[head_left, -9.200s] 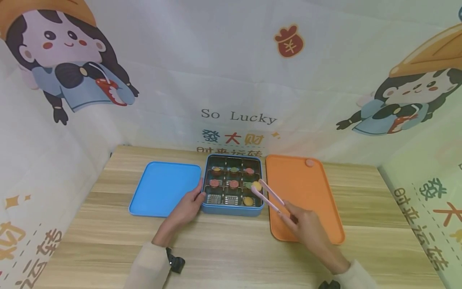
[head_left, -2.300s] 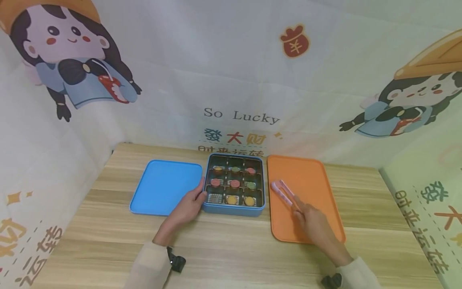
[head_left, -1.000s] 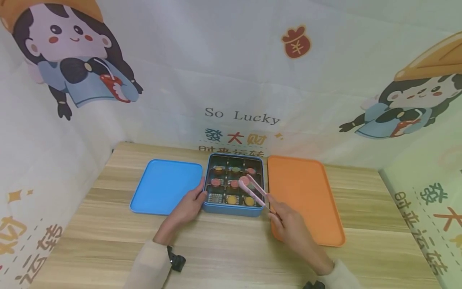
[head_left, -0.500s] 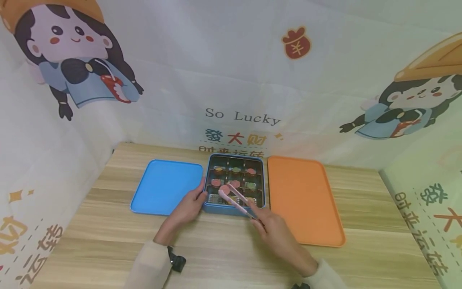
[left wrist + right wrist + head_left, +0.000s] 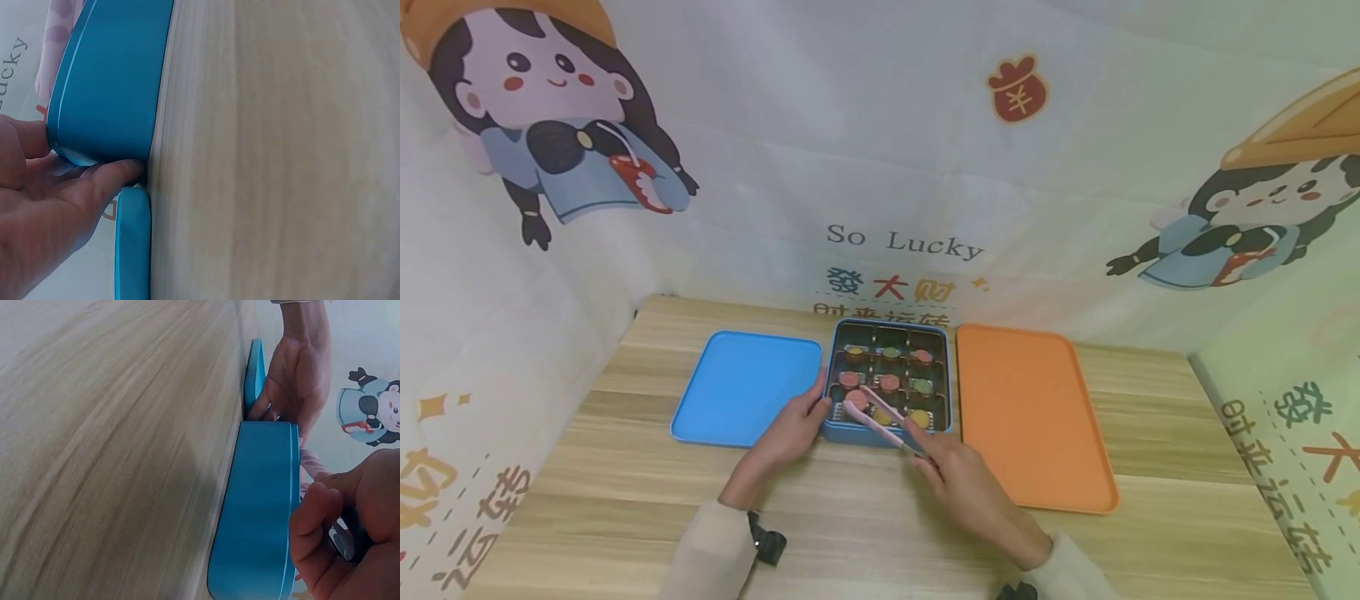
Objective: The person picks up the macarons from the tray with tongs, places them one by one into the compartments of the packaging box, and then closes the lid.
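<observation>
A blue square box (image 5: pixel 880 435) with a dark divided insert stands mid-table. Small round red, green and yellow sweets lie in its compartments. My left hand (image 5: pixel 790 427) grips the box's left side near the front corner; in the left wrist view its thumb touches the rim and fingers lie along the wall. My right hand (image 5: pixel 962 479) holds pink tongs (image 5: pixel 880 427) across the box's front. Between the tong tips a round pinkish-red sweet (image 5: pixel 855 400) is at the front-left compartment; whether it touches the bottom I cannot tell. The right wrist view shows fingers (image 5: pixel 315 534) curled round the tongs.
Left of the box lies a blue lid (image 5: pixel 748 387), close beside my left hand. An orange tray (image 5: pixel 1037 417) lies to the right. Behind the wooden table (image 5: pixel 850 533) hangs a white printed cloth (image 5: pixel 865 108).
The tongs took a pinkish-red sweet from the orange tray and carried it left across the box to the front-left compartment. Earlier, yellow sweets went into the front row. My left hand stayed put.
</observation>
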The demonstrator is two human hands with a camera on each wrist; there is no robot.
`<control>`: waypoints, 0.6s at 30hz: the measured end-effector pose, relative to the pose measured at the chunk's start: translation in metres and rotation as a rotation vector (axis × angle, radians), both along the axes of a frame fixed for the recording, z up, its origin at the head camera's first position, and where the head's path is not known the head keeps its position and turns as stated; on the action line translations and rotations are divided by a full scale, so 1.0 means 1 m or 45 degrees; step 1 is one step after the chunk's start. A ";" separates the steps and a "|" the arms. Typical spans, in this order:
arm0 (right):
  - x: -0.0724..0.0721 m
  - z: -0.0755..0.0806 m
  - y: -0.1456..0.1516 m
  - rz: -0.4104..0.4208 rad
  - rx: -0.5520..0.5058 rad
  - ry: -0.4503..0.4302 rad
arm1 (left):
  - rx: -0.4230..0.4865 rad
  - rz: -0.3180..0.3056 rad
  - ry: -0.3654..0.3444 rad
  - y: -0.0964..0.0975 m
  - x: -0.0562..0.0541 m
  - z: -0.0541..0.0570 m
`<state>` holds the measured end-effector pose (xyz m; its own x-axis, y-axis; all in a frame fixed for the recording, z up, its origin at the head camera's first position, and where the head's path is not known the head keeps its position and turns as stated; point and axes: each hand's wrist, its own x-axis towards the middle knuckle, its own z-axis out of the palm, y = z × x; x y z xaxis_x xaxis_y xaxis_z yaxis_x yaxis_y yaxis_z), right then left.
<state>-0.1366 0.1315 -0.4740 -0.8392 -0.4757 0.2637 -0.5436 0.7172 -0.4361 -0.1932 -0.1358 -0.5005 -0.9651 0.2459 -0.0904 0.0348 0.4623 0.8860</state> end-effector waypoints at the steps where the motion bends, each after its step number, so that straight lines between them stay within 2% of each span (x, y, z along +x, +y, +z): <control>1: 0.000 0.000 0.000 0.001 0.002 -0.003 | -0.001 0.000 0.000 0.000 0.000 0.000; 18: -0.001 0.003 -0.002 -0.007 0.034 -0.067 | 0.010 -0.003 -0.013 0.000 0.000 0.001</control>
